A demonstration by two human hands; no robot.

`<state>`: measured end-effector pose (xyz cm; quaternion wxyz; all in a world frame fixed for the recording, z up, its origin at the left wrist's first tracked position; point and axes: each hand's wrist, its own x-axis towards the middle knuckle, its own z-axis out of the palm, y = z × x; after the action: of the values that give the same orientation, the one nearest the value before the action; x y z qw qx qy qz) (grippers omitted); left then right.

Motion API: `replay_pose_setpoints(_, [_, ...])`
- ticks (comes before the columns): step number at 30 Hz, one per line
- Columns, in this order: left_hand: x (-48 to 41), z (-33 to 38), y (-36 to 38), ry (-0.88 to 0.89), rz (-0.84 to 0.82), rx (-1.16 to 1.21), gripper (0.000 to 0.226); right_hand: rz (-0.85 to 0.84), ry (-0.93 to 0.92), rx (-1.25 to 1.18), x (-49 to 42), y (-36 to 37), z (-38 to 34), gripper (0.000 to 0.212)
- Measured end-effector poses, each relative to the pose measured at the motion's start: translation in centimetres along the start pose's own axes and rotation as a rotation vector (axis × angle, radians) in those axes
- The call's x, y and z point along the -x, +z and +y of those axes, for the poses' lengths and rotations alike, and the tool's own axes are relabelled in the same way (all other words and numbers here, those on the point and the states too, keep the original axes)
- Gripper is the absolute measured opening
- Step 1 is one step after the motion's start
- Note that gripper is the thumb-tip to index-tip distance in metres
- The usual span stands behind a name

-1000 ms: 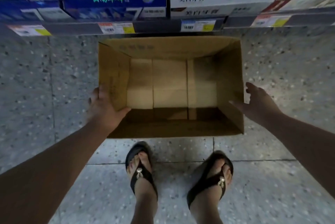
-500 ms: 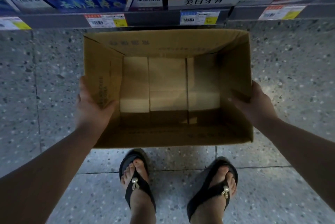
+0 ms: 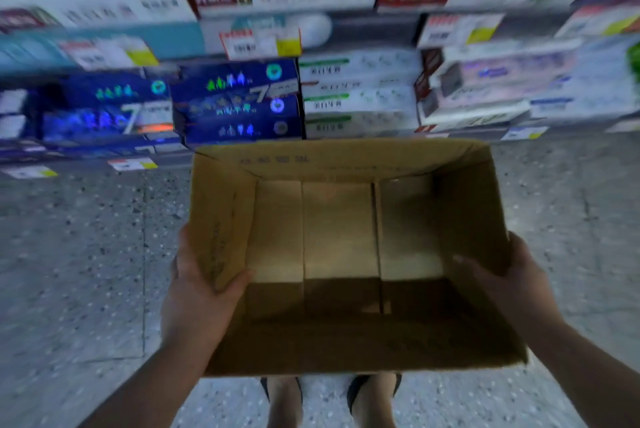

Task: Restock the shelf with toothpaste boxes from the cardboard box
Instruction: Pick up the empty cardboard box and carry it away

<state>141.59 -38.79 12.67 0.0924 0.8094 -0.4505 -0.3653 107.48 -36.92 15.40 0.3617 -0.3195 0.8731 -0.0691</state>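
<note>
– Where was the box (image 3: 221, 219)?

– Between both hands, in front of the shelf (image 3: 377, 27), open side up. It looked lifted off the floor (image 3: 69, 254), since its near wall covered most of the feet (image 3: 284, 396).

– How did the left hand (image 3: 197, 296) hold it?

– It gripped the left wall. The thumb was hooked over the rim and lay on the inside face, and the palm was against the outside. The other fingers were behind the cardboard, so I could not tell how they lay.

– And the right hand (image 3: 519, 282)?

– It was clamped on the right wall the same way, with the thumb inside pointing across the box and the fingers wrapped round the outside.

– What was in the box?

– Three pale panels lay side by side on the far part of the bottom. I could not tell whether they were packs or flaps. The near part was in shadow.

– And the toothpaste?

– It was stacked on the shelf beyond the far wall. Blue packs (image 3: 239, 101) sat just above the box's far left corner, and white packs (image 3: 360, 98) touched them on the right. There were more white and red cartons higher up. Price tags (image 3: 259, 43) hung on the shelf edges. The shelf was blurred, so the print was unreadable.
</note>
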Motion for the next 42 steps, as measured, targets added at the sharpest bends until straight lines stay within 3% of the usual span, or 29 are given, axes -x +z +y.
replay_pose_setpoints(5, [5.5, 6.5, -6.4, 0.070, -0.021, 0.019, 0.108, -0.013, 0.082, -0.060, 6.7, -8.9, -1.9, 0.075])
replay_pose_setpoints(13, [13.8, 15.9, -14.9, 0.275, -0.074, 0.060, 0.108, 0.103, 0.120, -0.182, 17.9, -21.4, -2.2, 0.070])
replay_pose_setpoints(18, [19.6, 21.5, -18.0, 0.382, -0.154, 0.071, 0.101, 0.237, 0.143, -0.199, 24.9, -27.8, 0.4, 0.075])
replay_pose_setpoints(24, [27.8, 28.7, -19.0, 0.474, -0.328, -0.122, 0.095, 0.338, 0.260, -0.331, 32.0, -33.9, 6.5, 0.073])
replay_pose_setpoints(34, [45.8, 37.1, -9.5, 0.841, -0.426, -0.177, 0.116, 0.462, 0.430, -0.500, 41.5, -42.8, 24.9, 0.078])
replay_pose_setpoints(42, [60.8, 41.5, 3.0, 0.887, -0.522, -0.192, 0.108, 0.528, 0.520, -0.516, 45.1, -51.3, 41.6, 0.068])
